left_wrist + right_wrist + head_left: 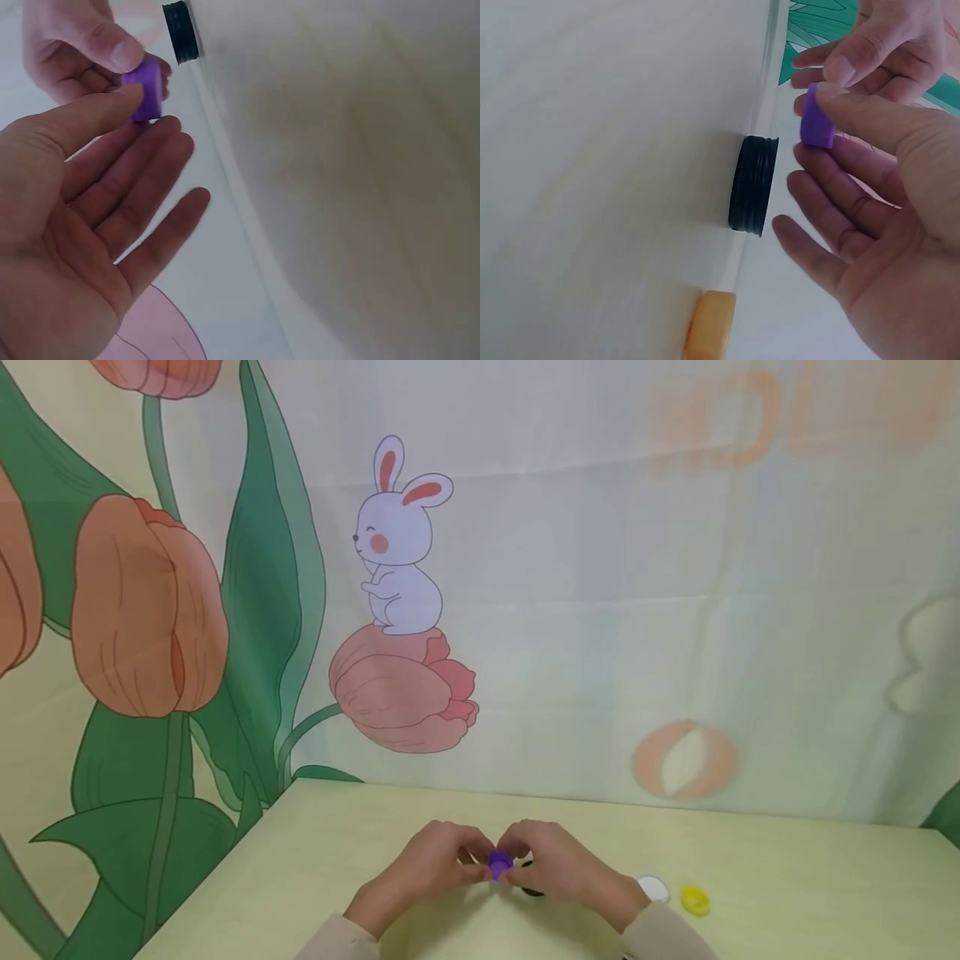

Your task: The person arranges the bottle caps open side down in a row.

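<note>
A small purple bottle cap is between both hands, above the table in the head view. My left hand pinches it from the left, thumb on the cap's ridged side in the left wrist view. From the other side my right hand pinches the same cap between thumb and fingers, its lower fingers spread loosely in the right wrist view. A black lid sits on the table close to the right hand, which partly covers it in the head view.
To the right of the right hand lie a white lid and a yellow lid on the pale wooden table. Behind the table's back edge hangs a cloth printed with tulips and a rabbit.
</note>
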`<state>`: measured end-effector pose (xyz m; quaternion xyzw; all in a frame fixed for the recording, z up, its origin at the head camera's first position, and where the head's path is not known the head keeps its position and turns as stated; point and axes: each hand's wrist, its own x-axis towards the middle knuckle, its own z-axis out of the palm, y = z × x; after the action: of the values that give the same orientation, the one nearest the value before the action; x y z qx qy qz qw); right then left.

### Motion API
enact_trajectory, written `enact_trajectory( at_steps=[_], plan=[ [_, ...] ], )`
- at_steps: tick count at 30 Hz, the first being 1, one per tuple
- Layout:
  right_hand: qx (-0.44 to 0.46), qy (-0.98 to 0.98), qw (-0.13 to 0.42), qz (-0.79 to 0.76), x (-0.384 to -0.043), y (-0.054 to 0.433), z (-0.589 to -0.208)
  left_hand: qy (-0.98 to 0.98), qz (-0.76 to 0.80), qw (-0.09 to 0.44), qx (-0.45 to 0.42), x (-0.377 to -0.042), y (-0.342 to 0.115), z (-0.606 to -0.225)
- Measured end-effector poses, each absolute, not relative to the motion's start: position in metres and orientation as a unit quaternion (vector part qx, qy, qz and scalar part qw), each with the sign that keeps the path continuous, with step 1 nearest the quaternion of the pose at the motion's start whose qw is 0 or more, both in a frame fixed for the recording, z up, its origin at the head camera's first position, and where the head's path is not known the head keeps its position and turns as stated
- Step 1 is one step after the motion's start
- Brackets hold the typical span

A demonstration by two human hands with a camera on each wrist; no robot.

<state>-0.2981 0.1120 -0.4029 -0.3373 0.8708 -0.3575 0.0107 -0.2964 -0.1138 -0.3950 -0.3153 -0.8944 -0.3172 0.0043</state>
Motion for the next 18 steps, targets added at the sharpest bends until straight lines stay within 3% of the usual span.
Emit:
enact_trajectory(
  at_steps=[18],
  plan=[
    [-0.330,0.859,-0.008,-0.391,-0.289,0.107,-0.391,-0.884,-0.341,0.075,-0.310,-0.281,-0.124,-0.389]
  ],
)
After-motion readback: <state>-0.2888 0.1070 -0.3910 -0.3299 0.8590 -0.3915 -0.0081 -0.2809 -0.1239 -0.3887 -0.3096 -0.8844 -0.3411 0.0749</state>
